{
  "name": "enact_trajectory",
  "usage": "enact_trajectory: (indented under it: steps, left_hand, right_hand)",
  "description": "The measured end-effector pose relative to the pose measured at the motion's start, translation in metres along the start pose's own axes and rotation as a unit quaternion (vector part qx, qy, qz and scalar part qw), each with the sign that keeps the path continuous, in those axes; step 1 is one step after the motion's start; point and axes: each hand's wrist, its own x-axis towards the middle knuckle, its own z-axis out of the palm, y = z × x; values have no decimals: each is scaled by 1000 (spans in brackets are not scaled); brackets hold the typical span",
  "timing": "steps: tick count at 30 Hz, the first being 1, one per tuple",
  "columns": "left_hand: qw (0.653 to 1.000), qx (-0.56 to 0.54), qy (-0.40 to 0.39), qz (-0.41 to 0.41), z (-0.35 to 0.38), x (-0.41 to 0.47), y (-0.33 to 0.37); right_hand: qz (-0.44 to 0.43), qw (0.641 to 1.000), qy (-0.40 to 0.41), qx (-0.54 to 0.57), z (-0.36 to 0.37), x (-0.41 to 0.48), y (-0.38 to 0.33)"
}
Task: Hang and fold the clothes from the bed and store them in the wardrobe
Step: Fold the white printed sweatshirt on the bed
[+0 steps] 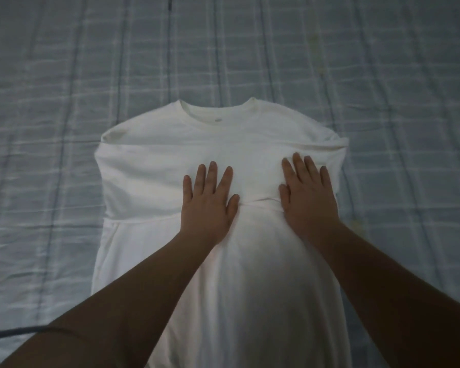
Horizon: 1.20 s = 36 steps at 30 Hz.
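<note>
Bare forearms — no sleeves, left hand (209, 201), right hand (307, 193)

A wide bed covered with a pale blue-grey checked bedsheet (64, 102) fills the whole view. The sheet has light stripes and thin dark lines that cross to make squares. It has many small wrinkles. A few faint yellowish marks (314, 38) show on the right side. The light is dim and grey. A thin dark cord (14, 332) curves in at the bottom left corner.

Flat hands (260, 197) on seemingly white T-shirt (149, 166)
</note>
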Motion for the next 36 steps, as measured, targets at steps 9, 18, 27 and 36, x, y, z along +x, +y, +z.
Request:
enact_trajectory:
  steps: [9,18,27,36]
  left_hand:
    - [994,-111,-1,-12,-15,-142,-66]
    - [978,-165,-39,-122,9,-338,-128]
    - [781,-452,-104,-418,8,-354,-132]
    - [495,-777,-110,-373,-67,-383,-132]
  right_hand:
    - [56,971,114,201,-9,-148,-38]
    - [250,936,18,248,22,-323,-44]
    - [508,718,-40,475,38,-335,-31]
    - [466,539,37,700,-64,-358,-43]
